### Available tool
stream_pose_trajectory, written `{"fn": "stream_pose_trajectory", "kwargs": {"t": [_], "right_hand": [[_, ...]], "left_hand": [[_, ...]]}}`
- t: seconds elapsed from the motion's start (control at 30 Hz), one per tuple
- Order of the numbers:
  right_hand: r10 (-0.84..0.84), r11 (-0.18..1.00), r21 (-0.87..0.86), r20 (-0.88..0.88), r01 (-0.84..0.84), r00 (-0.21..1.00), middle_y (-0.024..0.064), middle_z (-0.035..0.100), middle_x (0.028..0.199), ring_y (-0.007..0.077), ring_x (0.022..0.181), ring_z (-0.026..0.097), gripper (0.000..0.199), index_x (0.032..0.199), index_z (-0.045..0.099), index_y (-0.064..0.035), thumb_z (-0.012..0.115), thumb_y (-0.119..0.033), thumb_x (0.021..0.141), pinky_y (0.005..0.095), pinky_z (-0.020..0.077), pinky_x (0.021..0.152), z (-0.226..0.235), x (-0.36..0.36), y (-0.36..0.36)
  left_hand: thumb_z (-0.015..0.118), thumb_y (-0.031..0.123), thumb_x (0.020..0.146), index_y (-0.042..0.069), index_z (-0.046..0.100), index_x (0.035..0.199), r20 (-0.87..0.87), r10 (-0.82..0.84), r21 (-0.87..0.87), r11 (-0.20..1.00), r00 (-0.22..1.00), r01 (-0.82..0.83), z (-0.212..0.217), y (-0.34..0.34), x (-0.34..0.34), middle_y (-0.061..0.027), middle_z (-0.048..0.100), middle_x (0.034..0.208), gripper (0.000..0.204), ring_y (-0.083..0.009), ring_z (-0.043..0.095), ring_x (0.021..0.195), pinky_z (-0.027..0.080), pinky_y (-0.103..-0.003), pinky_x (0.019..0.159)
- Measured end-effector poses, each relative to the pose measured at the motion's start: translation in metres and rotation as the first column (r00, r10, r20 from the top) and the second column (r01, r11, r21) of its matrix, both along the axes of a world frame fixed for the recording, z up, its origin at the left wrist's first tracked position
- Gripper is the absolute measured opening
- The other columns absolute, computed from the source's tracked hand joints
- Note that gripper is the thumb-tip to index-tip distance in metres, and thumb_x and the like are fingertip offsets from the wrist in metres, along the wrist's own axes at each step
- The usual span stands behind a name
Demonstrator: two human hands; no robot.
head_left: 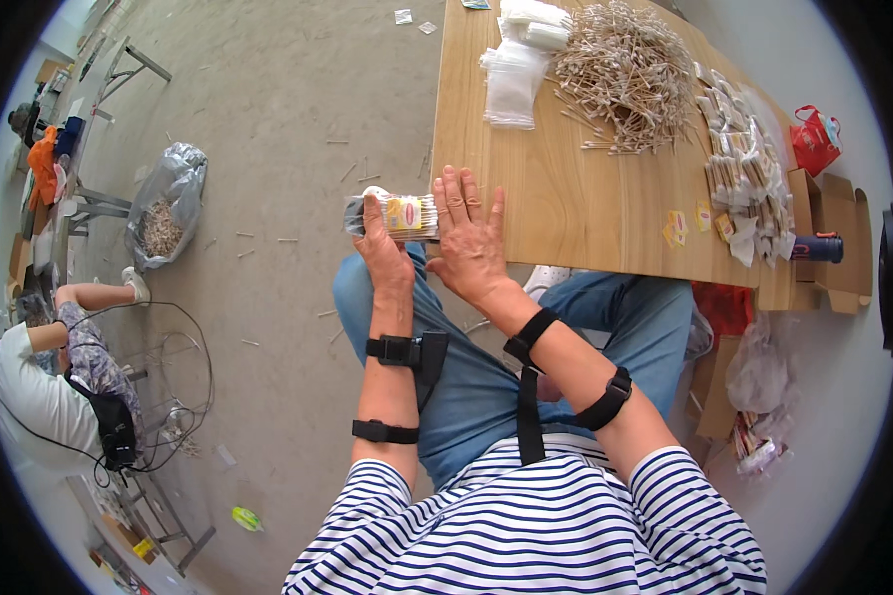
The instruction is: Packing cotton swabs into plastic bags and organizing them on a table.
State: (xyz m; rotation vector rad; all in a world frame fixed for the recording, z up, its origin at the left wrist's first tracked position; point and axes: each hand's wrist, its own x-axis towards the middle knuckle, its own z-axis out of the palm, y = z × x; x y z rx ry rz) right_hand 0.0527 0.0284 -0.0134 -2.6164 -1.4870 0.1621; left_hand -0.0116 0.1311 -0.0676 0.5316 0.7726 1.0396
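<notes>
The clear packet of sticks [399,216] is hanging off the table [566,198] edge, over the lap, the left hand [382,248] gripping it from below. The right hand [471,238] is pressing flat, fingers spread, against its end. Push too hard and I reckon the sticks are sliding out onto the floor [288,119].

We hold both forearms up from the lower edge, bare below striped sleeves, each strapped with black bands at wrist and forearm. Our left hand [382,248] is curled, thumb up, fingers closed around something at the near corner of the wooden table [566,198]. Our right hand [469,238] lies just beside it, flat, fingers spread and straight, pressed at that same table edge.
</notes>
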Motion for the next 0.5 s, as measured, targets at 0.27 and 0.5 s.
{"fn": "stream_pose_trajectory", "kwargs": {"t": [0.27,0.5], "right_hand": [[-0.142,0.988,0.061,0.058,0.139,0.988,0.0143,0.019,0.161,0.0312,0.152,0.011,0.115,0.152,0.027,-0.0022,0.084,-0.045,0.062,0.0586,0.0096,0.120,-0.008,-0.018,0.000],[-0.080,0.996,0.046,0.023,0.079,0.997,0.0186,0.017,0.161,0.0330,0.152,0.008,0.115,0.152,0.022,0.0033,0.081,-0.043,0.066,0.0588,0.0074,0.119,-0.007,-0.016,0.003]], "left_hand": [[0.067,0.029,0.096,0.008,0.059,0.102,0.006,-0.009,0.002,1.000,1.000,0.009,0.000,-0.002,0.000,-0.0015,0.063,0.093,0.023,-0.0118,0.064,0.081,0.056,-0.029,0.070],[0.067,0.031,0.096,0.008,0.059,0.103,0.011,-0.026,0.000,1.000,1.000,0.026,-0.004,0.000,-0.002,-0.0002,0.063,0.093,0.025,-0.0110,0.064,0.080,0.056,-0.029,0.069]]}}
